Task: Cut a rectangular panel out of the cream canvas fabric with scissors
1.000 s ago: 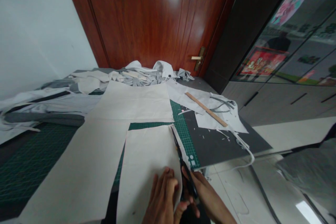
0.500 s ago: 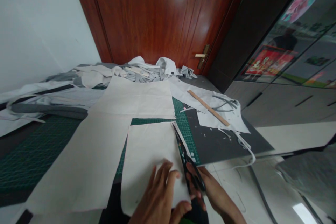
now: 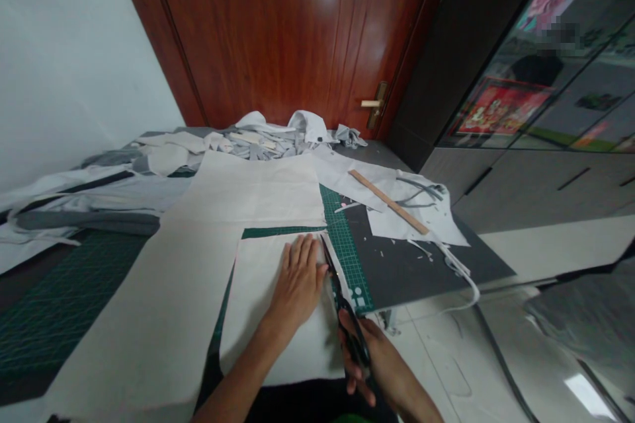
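Left hand point(image 3: 296, 284) lies spread, pressed flat on a cream canvas panel point(image 3: 278, 337). Right hand point(image 3: 372, 363) grips black scissors point(image 3: 344, 310), blades running along the panel's right edge. Panel rests on a green cutting mat point(image 3: 342, 254). Farther ahead, a wooden ruler point(image 3: 389, 201) lies on white fabric scraps point(image 3: 417, 218).

There is only one view, from a camera worn on the person's head. It faces forward and down, so the left hand point(image 3: 296, 285) and right hand point(image 3: 372, 360) are near, and the wooden door point(image 3: 278, 33) is farther.
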A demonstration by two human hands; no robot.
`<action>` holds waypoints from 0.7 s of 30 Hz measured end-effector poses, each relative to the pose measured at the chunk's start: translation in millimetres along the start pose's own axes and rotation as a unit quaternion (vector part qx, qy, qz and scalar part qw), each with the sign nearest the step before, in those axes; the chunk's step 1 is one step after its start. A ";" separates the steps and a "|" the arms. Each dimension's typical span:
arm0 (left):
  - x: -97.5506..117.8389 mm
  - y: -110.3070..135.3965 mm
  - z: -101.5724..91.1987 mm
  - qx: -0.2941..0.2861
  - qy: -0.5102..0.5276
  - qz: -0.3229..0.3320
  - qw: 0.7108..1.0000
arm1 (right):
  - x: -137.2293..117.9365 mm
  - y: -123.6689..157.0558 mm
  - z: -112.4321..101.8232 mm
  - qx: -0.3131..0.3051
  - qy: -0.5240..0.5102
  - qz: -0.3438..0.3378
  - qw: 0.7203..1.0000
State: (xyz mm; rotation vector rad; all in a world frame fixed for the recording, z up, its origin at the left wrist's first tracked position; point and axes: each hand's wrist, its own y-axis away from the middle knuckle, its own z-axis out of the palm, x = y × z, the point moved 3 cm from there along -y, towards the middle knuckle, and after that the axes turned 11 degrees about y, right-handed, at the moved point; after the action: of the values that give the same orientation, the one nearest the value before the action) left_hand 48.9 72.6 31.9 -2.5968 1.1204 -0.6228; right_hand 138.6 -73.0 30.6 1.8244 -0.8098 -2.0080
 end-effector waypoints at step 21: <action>4.3 4.5 -0.8 0.020 -0.006 -0.019 1.000 | 8.8 -3.0 8.0 -0.001 0.020 -0.015 1.000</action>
State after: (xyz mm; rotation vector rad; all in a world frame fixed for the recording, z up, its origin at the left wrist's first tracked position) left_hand 48.3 66.3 32.1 -2.5899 1.0467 -0.6311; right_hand 130.0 -74.1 22.0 1.8782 -0.7729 -1.9836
